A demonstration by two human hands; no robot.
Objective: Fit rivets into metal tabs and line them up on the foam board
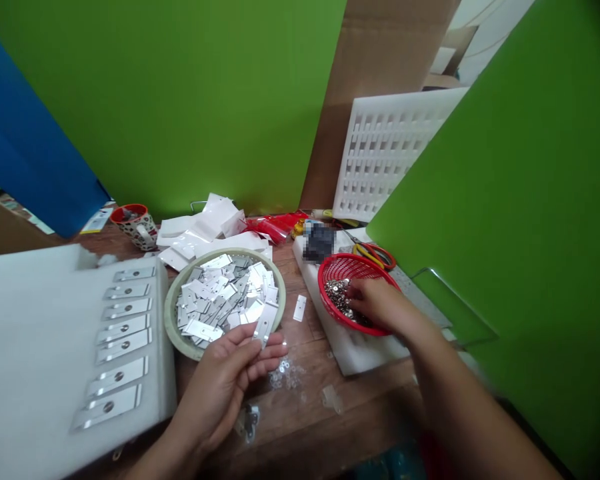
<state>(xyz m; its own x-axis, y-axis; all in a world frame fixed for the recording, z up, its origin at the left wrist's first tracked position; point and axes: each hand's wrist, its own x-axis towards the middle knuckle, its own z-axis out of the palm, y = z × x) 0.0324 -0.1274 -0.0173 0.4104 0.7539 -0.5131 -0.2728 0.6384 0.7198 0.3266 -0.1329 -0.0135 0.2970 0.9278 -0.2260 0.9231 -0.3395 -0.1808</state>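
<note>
My left hand (235, 360) pinches a flat metal plate (265, 323) with a small hole, held over the near right rim of a pale round basin (173, 330). Many similar loose metal plates (215, 290) fill that basin. Inside a red plastic basket (350, 267), my right hand (373, 300) has its fingers curled down among small shiny metal parts (339, 293). Its fingertips are partly hidden, so what they grip cannot be made out. One single plate (300, 308) lies on the wooden surface between basin and basket.
At left, a white foam block (40, 333) carries a row of several plates (125, 327) with round fittings. Clear washers (285, 373) lie scattered in front. Scissors (375, 255) sit behind the basket, a patterned mug (137, 227) at the back left. Green panels (205, 100) stand behind and right.
</note>
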